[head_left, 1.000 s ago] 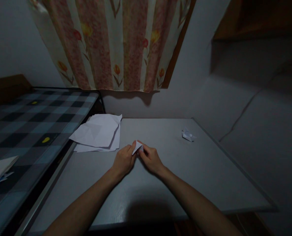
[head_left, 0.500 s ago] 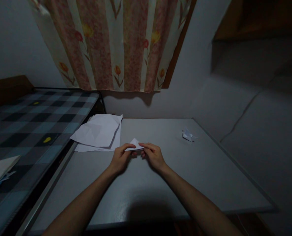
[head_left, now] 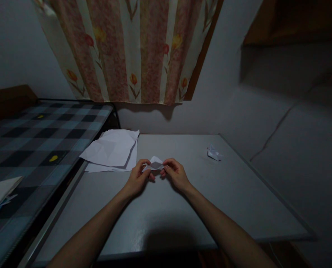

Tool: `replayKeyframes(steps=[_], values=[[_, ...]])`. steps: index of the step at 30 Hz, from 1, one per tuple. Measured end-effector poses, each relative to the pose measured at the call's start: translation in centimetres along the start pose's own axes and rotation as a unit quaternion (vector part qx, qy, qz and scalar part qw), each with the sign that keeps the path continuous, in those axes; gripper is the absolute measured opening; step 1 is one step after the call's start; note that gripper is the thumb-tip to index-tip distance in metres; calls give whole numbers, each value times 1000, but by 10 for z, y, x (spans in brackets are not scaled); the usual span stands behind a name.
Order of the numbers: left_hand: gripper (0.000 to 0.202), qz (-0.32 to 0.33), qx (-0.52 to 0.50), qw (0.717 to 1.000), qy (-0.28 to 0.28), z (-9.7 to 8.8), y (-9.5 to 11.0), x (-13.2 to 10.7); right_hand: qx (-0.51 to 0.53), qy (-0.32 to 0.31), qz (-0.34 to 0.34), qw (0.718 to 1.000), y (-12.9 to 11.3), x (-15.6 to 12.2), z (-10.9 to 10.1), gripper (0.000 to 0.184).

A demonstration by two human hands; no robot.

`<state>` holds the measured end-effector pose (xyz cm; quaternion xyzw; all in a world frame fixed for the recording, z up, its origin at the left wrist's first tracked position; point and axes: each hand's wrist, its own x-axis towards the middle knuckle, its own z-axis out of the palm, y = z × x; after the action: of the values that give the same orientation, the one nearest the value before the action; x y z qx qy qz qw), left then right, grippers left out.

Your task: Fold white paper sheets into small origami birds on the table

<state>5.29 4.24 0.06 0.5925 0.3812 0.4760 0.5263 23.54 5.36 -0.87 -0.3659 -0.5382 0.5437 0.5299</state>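
Observation:
A small piece of folded white paper [head_left: 156, 162] is held over the middle of the table, its pocket spread apart so that a shaded hollow shows between the layers. My left hand [head_left: 138, 176] pinches its left corner between thumb and fingers. On the opposite corner, my right hand [head_left: 176, 174] is closed in the same way. Fingertips of both hands curl under the paper and are partly hidden. Further right on the table rests a folded white paper boat [head_left: 214, 153], apart from my hands.
Several loose white sheets [head_left: 112, 149] lie creased in a pile at the table's [head_left: 166, 208] back left. To the left is a bed with a checked cover [head_left: 79, 123], bearing a stack of papers [head_left: 2, 193]. A flowered curtain [head_left: 143, 52] hangs behind.
The folded paper has gone from a flat triangle to an opened pocket. My thumbs have shifted down and outward along its edge; both hands still hold it in about the same place.

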Motion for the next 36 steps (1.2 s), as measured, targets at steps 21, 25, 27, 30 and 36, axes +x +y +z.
replayKeyframes(steps=[21, 25, 27, 30, 36], values=[[34, 114, 164, 977, 68, -3, -15, 5, -83, 20, -58, 995, -6, 0, 2, 10], [23, 117, 204, 972, 20, -4, -7, 5, -161, 20, -134, 978, -6, -1, -1, 6], [31, 114, 218, 969, 33, -4, -6, 5, -186, 35, -160, 969, -7, -1, -2, 7], [27, 102, 247, 963, 20, -5, -5, 5, -206, 67, -171, 961, -10, -3, -2, 3], [27, 52, 216, 975, -22, -4, 0, 3, -159, 64, -52, 984, -9, -5, 4, 14]])
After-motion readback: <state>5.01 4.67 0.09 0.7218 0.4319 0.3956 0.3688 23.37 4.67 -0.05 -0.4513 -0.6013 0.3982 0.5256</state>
